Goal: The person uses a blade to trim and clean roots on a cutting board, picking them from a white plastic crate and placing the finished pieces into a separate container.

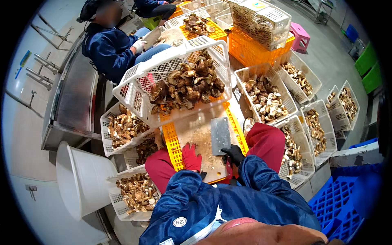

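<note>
My left hand [191, 158], in a red glove, lies on the cutting board [200, 141] with its fingers stretched out and nothing in them. Gripped in my right hand [233, 155], which wears a black glove, is a cleaver [221, 134]. Its broad grey blade points away from me over the right part of the board, and brownish scraps lie beside it. The board rests on an upturned orange crate [173, 147] between my knees. At the board's far end, a white basket [134, 90] leans tilted toward me, holding a heap of brown mushrooms [190, 83].
White baskets of mushrooms stand on both sides, including one at right [265, 96] and one at left [136, 194]. A large white tub [77, 179] is at far left, a blue pallet [337, 204] at lower right. A co-worker [112, 49] sits at upper left.
</note>
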`<state>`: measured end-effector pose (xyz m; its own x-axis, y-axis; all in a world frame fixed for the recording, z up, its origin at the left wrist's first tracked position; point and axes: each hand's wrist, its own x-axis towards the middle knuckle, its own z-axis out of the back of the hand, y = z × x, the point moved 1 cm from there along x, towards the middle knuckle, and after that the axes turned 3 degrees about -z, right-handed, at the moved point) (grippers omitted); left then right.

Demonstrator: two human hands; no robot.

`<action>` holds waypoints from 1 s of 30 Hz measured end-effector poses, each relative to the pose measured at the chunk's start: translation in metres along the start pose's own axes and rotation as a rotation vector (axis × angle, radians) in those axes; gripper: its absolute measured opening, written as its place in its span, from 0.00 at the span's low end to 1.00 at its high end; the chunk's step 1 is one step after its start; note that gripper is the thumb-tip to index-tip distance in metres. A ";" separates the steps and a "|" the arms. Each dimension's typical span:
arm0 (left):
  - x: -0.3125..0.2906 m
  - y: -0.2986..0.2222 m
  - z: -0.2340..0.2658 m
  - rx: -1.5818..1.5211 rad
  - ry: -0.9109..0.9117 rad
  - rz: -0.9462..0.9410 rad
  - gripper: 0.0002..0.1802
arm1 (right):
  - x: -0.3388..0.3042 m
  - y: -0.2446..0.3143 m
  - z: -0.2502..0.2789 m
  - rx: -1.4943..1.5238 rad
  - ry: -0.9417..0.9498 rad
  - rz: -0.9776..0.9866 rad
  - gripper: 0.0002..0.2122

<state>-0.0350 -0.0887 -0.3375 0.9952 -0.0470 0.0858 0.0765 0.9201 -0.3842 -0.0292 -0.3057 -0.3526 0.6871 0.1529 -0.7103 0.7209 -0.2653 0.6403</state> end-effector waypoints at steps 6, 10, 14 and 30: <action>0.003 -0.002 -0.002 -0.026 -0.052 -0.043 0.31 | 0.019 -0.014 0.012 0.040 0.019 -0.001 0.11; 0.019 0.013 0.011 -0.191 0.078 0.120 0.30 | 0.011 -0.005 0.001 -0.013 -0.016 -0.018 0.11; 0.060 -0.054 0.127 -0.155 -0.412 -0.226 0.33 | 0.005 0.002 0.002 0.001 0.052 0.022 0.09; 0.081 -0.135 0.247 -0.126 -0.457 -0.557 0.24 | 0.009 -0.003 0.003 0.037 0.000 -0.024 0.07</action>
<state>0.0205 -0.1206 -0.0518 0.6840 -0.3031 0.6635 0.5980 0.7539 -0.2720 -0.0252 -0.3065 -0.3619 0.6693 0.1599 -0.7255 0.7336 -0.2966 0.6114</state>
